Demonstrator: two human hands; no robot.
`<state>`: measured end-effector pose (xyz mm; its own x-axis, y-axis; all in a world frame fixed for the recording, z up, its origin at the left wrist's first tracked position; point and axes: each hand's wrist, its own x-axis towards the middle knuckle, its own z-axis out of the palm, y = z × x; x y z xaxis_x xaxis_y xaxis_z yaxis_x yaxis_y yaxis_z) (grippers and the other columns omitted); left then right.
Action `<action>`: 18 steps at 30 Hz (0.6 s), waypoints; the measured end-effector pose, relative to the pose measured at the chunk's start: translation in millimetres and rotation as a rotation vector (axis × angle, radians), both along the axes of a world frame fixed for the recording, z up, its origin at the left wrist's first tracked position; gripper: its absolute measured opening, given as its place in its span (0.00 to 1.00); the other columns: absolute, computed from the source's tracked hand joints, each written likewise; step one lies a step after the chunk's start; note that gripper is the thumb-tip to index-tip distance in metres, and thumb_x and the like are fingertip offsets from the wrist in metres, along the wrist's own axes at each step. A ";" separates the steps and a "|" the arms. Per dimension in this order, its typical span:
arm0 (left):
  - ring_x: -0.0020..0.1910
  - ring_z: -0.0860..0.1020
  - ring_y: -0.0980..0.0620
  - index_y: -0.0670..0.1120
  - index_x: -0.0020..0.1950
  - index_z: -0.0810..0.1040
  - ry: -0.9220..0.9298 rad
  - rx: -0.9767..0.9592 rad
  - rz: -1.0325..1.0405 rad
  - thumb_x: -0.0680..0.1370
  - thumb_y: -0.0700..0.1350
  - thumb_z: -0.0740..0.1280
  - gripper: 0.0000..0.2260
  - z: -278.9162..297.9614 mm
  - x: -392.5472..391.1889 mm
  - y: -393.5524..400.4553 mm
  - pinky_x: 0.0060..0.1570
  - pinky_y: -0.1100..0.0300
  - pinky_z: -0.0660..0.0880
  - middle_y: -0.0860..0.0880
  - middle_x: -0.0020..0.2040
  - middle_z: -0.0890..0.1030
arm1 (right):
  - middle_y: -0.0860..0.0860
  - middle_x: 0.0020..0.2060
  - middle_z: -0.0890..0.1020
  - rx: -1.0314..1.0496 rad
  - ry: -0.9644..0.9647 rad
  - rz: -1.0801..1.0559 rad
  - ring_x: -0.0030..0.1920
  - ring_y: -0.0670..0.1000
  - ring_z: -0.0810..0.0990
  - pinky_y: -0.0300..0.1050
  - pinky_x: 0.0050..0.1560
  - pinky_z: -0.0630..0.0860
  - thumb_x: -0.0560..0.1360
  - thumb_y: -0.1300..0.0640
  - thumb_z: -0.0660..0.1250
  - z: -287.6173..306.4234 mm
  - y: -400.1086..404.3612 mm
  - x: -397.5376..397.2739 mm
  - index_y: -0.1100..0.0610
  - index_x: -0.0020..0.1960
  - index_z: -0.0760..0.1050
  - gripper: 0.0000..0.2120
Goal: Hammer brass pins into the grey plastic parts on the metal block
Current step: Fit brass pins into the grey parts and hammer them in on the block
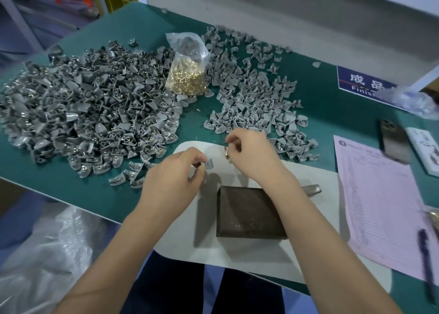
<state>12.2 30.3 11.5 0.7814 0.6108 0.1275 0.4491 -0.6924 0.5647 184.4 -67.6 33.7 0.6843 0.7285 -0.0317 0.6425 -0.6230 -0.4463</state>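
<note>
My left hand (174, 171) pinches a small grey plastic part (209, 164) above the white mat (190, 230). My right hand (251, 154) hovers just to its right, with its fingers curled over a few brass pins (226, 154). The dark metal block (249, 212) sits on the mat below both hands, bare on top apart from small specks. A metal hammer head (312, 189) pokes out behind my right forearm. A clear bag of brass pins (187, 78) stands between two heaps of grey parts.
A large heap of grey parts with pins (83, 114) fills the left of the green table. A smaller heap (256, 104) lies at the right. A phone (393, 140), a pink form (377, 199) and a pen (426, 261) lie at the far right.
</note>
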 end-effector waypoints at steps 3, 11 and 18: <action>0.47 0.78 0.58 0.60 0.54 0.76 0.004 -0.027 -0.006 0.79 0.51 0.65 0.05 -1.3 0.6 -2.6 0.37 0.58 0.65 0.63 0.50 0.81 | 0.46 0.44 0.85 -0.047 -0.012 0.002 0.48 0.51 0.82 0.52 0.50 0.82 0.78 0.52 0.69 -2.0 8.2 2.5 0.49 0.49 0.84 0.05; 0.32 0.72 0.63 0.62 0.50 0.78 -0.148 -0.304 -0.052 0.77 0.53 0.68 0.04 9.5 -10.0 -11.1 0.33 0.64 0.66 0.67 0.48 0.81 | 0.47 0.39 0.84 0.223 0.101 -0.141 0.41 0.51 0.83 0.55 0.47 0.82 0.80 0.57 0.67 17.1 -16.3 2.2 0.52 0.46 0.80 0.05; 0.33 0.71 0.66 0.60 0.48 0.82 -0.188 -0.302 -0.250 0.75 0.51 0.73 0.04 30.3 -26.8 -55.2 0.33 0.73 0.65 0.70 0.37 0.75 | 0.51 0.39 0.85 0.608 0.522 -0.103 0.38 0.50 0.82 0.40 0.34 0.80 0.76 0.67 0.72 38.5 -102.7 -52.8 0.56 0.48 0.85 0.07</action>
